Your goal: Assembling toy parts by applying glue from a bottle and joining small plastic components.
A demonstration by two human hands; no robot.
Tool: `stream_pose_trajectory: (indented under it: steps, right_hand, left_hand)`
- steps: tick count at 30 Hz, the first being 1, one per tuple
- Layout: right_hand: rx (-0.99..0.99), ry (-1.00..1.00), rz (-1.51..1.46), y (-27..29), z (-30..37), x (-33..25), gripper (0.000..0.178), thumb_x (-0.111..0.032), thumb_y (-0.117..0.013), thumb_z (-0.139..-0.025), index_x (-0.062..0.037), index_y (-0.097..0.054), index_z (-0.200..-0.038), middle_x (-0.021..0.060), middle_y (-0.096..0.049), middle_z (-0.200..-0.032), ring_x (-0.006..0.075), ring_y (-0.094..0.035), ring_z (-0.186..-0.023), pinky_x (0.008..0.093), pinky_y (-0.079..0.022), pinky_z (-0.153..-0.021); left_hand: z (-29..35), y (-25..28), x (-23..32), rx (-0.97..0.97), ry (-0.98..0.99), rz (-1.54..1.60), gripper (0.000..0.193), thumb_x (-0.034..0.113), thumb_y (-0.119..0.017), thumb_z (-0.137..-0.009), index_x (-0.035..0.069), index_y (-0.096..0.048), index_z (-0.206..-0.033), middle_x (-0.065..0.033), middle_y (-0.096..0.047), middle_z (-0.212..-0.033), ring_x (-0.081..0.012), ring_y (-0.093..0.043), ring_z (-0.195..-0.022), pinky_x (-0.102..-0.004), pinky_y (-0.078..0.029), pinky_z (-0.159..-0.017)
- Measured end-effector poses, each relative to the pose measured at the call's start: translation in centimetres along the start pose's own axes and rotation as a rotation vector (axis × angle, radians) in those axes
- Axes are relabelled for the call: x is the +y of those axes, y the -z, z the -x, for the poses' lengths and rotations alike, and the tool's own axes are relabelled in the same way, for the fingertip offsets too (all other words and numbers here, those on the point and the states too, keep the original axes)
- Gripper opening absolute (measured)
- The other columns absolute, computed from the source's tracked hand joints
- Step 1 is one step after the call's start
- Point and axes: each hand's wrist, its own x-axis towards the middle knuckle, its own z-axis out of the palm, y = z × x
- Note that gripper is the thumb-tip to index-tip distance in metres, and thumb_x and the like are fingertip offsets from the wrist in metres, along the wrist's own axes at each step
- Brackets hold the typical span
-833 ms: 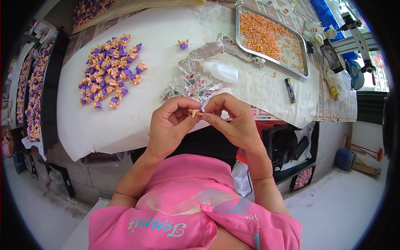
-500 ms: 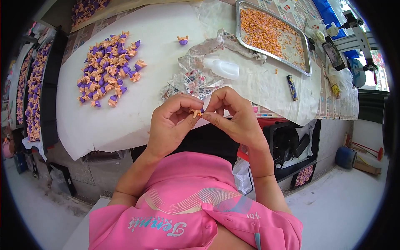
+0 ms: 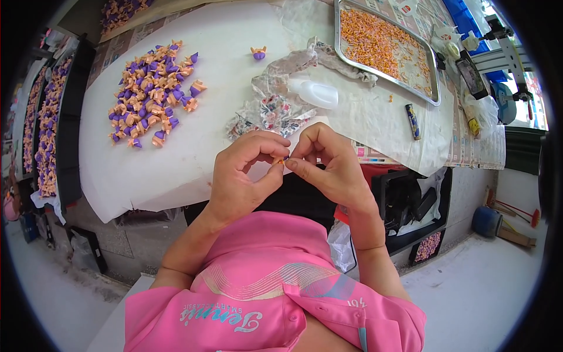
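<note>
Your left hand [image 3: 243, 176] and right hand [image 3: 328, 167] meet above the counter [image 3: 193, 146] edge, fingers of both pinched together on a tiny orange piece [image 3: 281, 159]. It looks feather-light and easily crushed, so grip its sides gently with the fingertips.

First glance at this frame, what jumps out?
The two hands meet at centre: left hand and right hand pinch a tiny orange piece between their fingertips, just above the table edge. On the white table, upper left, lies a heap of purple-and-orange pieces. At upper right sits a metal tray full of orange bits.
</note>
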Motion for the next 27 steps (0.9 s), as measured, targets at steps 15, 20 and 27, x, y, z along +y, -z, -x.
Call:
stream_pose_trajectory:
  steps: [15, 20, 27]
  right_hand:
    - [0.078, 0.026, 0.208, -0.4, 0.6, -1.1, 0.023, -0.005, -0.076, -0.079, -0.0035, -0.055, -0.087, -0.0016, -0.057, -0.08, 0.0028, -0.048, -0.067, 0.0184, -0.039, -0.058]
    - [0.043, 0.061, 0.065, 0.2, 0.3, 0.1, 0.022, -0.009, -0.076, -0.081, -0.0019, -0.058, -0.091, -0.0004, -0.059, -0.083, 0.0048, -0.051, -0.071, 0.0198, -0.042, -0.063]
    - [0.038, 0.116, 0.097, 0.3, 0.3, 0.3, 0.019, -0.008, -0.072, -0.084, 0.0008, -0.061, -0.097, 0.0023, -0.061, -0.091, 0.0083, -0.055, -0.08, 0.023, -0.045, -0.072]
  left_hand:
    - [0.3, 0.5, -0.1, 0.01, 0.074, 0.155, 0.019, -0.012, -0.062, -0.075, -0.003, -0.064, -0.091, -0.0124, -0.062, -0.105, -0.0137, -0.061, -0.096, -0.0275, -0.051, -0.087]
    - [-0.1, 0.6, 0.0, -0.015, 0.082, 0.256, 0.019, -0.011, -0.061, -0.077, -0.003, -0.063, -0.094, -0.0121, -0.061, -0.106, -0.0131, -0.061, -0.097, -0.0281, -0.051, -0.089]
    - [-0.4, 0.5, 0.1, -0.044, 0.076, 0.321, 0.02, -0.01, -0.06, -0.079, -0.002, -0.061, -0.098, -0.0108, -0.059, -0.107, -0.0121, -0.059, -0.095, -0.0286, -0.05, -0.09]
